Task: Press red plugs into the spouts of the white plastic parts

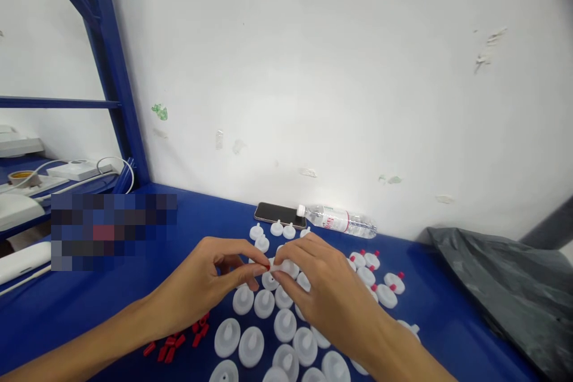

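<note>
My left hand (197, 286) pinches a small red cap (268, 267) between thumb and fingertips, over the middle of the table. Close against it, my right hand (326, 286) grips a white nozzle lid (274, 264) by thumb and forefinger. The cap and the nozzle tip meet between the fingertips; how far the cap sits on the nozzle cannot be made out. Below the hands spread many white nozzle lids (251, 347), mostly nozzle up. Loose red caps (170, 343) lie under my left forearm. To the right of my right hand are white lids with red caps (387, 295).
A phone (277, 215) and a clear plastic bottle (344, 221) lie against the wall. Dark grey plastic sheeting (501, 286) covers the table's right side. A blue metal frame (111, 65), white devices and cables (80, 170) stand at the left. The table top (215, 221) is blue.
</note>
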Tool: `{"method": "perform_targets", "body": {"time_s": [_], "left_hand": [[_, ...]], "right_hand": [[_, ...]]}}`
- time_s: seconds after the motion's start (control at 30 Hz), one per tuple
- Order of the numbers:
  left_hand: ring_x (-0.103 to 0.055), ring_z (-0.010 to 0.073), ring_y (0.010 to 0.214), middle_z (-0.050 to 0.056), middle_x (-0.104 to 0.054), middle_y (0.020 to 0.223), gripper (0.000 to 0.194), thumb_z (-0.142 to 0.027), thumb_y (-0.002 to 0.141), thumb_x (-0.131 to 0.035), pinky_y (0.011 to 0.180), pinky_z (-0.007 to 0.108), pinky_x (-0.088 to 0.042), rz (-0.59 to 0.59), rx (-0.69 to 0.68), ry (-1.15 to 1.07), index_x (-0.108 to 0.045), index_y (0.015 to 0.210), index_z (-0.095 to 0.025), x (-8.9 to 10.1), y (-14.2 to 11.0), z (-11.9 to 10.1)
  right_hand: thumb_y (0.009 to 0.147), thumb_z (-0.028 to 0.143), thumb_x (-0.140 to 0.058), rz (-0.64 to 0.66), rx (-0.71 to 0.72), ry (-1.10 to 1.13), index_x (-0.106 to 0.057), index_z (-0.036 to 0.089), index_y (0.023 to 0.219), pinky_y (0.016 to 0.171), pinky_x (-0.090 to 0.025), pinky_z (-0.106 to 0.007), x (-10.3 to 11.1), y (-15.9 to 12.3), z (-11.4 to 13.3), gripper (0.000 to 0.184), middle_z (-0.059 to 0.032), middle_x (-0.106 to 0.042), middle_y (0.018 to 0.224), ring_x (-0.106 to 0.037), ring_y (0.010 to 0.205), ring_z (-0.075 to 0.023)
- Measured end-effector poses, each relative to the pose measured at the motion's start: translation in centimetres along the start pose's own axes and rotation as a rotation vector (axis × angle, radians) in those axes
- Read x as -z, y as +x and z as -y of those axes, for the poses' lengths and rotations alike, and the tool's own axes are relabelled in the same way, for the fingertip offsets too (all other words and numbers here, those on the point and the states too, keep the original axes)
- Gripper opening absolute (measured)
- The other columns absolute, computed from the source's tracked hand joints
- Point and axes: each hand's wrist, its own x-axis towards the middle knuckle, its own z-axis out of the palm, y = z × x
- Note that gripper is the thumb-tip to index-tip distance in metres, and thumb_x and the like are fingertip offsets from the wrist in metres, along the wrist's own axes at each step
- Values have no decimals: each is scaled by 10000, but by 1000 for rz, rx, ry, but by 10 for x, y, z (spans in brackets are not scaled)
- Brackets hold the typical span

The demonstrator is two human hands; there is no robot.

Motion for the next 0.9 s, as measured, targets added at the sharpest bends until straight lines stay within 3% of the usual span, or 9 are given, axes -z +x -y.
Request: {"method": "perform_targets", "body": {"time_s": [0.23,0.37,0.57,0.63,0.7,0.8,0.9], "left_hand": [[-711,155,722,-7,-788,879,137,-366,923,-738,609,268,-475,-17,-26,-35,-782,951,-240,-2,-2,0],[-713,163,710,-13,-774,819,146,-374,918,-742,612,275,-484,-18,-9,-55,-767,938,-231,-3,-2,1],[-673,144,670,-18,-759,737,180,-397,935,-732,588,250,-464,-3,-13,-68,-783,924,-225,-3,-1,7],[-691,150,713,-9,-779,826,214,-402,914,-767,575,237,-471,-8,-16,-71,-769,1049,-236,-3,-1,9],[-726,180,847,26,-799,1025,396,-407,901,-791,583,230,-504,-12,-29,-98,-708,1258,-257,-2,-1,11],[-726,238,1086,72,-749,1305,555,-365,894,-803,702,256,-579,54,-61,-203,-633,1416,-278,0,-3,16],[-752,238,1054,50,-793,1215,488,-263,877,-808,857,319,-608,188,-69,-344,-702,1354,-271,1,-4,22]], "right_hand": [[975,124,-699,-41,71,-15,-686,203,1026,822,-550,-373,-3,-2,-2,95,-9,-765,974,-674,893,-201],[994,119,-677,-38,90,-20,-687,207,1035,903,-544,-395,-5,-2,-2,97,-8,-767,986,-675,905,-195],[996,126,-684,-63,164,-61,-708,215,1070,874,-542,-367,-5,-3,-5,119,-10,-780,1048,-681,939,-198],[1017,136,-657,-91,215,-89,-701,206,1086,876,-531,-371,-4,-3,-4,108,-18,-782,1091,-676,966,-203],[1037,146,-634,-137,258,-97,-694,201,1076,863,-512,-362,-3,-3,-2,90,-14,-784,1129,-667,963,-194],[1025,92,-634,-218,344,-98,-687,190,1023,876,-477,-349,-3,-2,3,112,5,-791,1138,-657,996,-183],[985,39,-661,-259,417,-87,-688,172,1027,945,-452,-341,-5,-3,8,142,19,-798,1116,-638,1072,-178]]}}
